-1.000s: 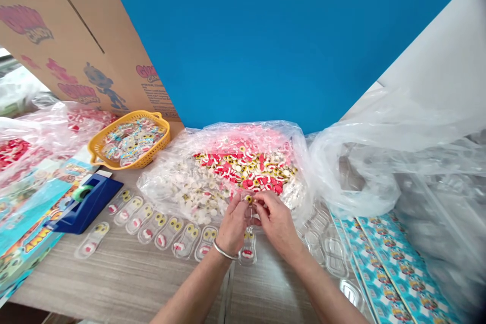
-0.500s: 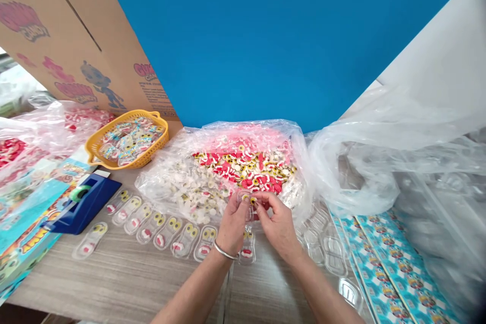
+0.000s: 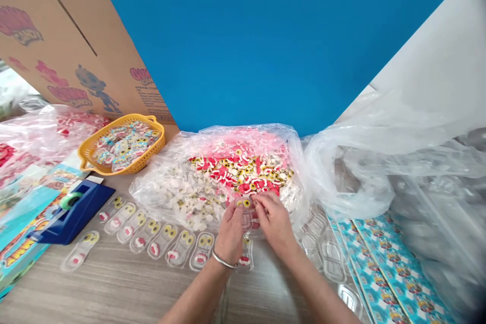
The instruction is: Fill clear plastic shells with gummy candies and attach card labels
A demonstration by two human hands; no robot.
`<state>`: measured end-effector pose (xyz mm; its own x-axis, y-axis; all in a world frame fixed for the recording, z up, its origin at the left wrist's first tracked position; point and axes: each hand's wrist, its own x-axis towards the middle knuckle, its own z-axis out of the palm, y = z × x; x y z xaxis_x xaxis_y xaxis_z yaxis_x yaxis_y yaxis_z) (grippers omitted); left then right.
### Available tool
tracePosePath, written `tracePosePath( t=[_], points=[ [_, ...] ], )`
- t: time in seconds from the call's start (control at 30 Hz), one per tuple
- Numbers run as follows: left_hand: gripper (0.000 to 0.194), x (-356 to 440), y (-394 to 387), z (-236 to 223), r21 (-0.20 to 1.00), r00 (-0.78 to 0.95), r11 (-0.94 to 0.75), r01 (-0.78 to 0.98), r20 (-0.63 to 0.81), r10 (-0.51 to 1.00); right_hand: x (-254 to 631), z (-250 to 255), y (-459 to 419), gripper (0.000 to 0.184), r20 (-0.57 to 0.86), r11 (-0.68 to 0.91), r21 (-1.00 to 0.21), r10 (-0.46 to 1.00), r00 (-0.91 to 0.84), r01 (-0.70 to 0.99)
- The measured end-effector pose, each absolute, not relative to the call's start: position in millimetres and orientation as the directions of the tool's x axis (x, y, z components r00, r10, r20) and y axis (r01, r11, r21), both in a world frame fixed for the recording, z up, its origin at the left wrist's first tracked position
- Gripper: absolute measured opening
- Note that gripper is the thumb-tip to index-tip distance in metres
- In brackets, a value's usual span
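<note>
My left hand (image 3: 230, 235), with a metal bangle at the wrist, is closed around a small clear plastic blister tray (image 3: 246, 218). Two yellow eye-shaped gummies (image 3: 243, 203) sit side by side in the tray's upper end. The bent fingers of my right hand (image 3: 274, 217) pinch the tray's upper right edge; the fingertips are partly hidden. Just beyond both hands lies an open clear bag (image 3: 296, 162) of loose eye gummies and red-and-white lip gummies (image 3: 243, 174). Under my left wrist, partly covered, is another filled tray (image 3: 246, 255).
A row of filled trays (image 3: 169, 240) runs leftward to a blue tape dispenser (image 3: 74, 215). A yellow basket (image 3: 150, 154) of packed trays stands behind. On the right are empty trays (image 3: 334, 258), printed card sheets (image 3: 383, 268) and plastic bags (image 3: 429, 243). A blue panel (image 3: 281, 45) rises behind.
My right fingers have moved off the right-hand eye gummy to the tray's edge. Both eye gummies now show in the tray. The view has shifted slightly.
</note>
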<state>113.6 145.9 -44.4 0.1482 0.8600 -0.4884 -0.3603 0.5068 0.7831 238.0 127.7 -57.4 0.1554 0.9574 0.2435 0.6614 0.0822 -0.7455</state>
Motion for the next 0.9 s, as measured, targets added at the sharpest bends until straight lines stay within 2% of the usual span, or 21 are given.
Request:
tracePosePath(
  t=[0.07, 0.2, 0.3, 0.5, 0.73, 0.9],
  points=[
    [0.031, 112, 150, -50, 0.752, 0.185, 0.526, -0.398, -0.496, 0.848, 249, -58, 145, 0.025, 0.2, -0.002, -0.667, 0.963, 0.181, 0.745],
    [0.034, 109, 155, -54, 0.697, 0.211, 0.545, -0.466, -0.51, 0.834, 258, -61, 181, 0.02, 0.035, -0.197, -0.342, 0.974, 0.222, 0.919],
    [0.035, 109, 156, -52, 0.668, 0.213, 0.568, -0.482, -0.539, 0.815, 256, -63, 195, 0.018, -0.012, -0.203, -0.251, 0.978, 0.207, 0.946],
    [0.032, 110, 159, -52, 0.606, 0.227, 0.592, -0.532, -0.572, 0.788, 258, -65, 191, 0.015, -0.036, -0.199, -0.236, 0.98, 0.197, 0.951],
    [0.03, 111, 158, -55, 0.621, 0.231, 0.586, -0.521, -0.558, 0.797, 255, -67, 195, 0.014, -0.005, -0.154, -0.341, 0.987, 0.162, 0.927],
    [0.029, 111, 159, -50, 0.583, 0.271, 0.61, -0.537, -0.566, 0.779, 265, -58, 187, 0.016, 0.035, -0.172, -0.441, 0.977, 0.208, 0.881]
  ],
)
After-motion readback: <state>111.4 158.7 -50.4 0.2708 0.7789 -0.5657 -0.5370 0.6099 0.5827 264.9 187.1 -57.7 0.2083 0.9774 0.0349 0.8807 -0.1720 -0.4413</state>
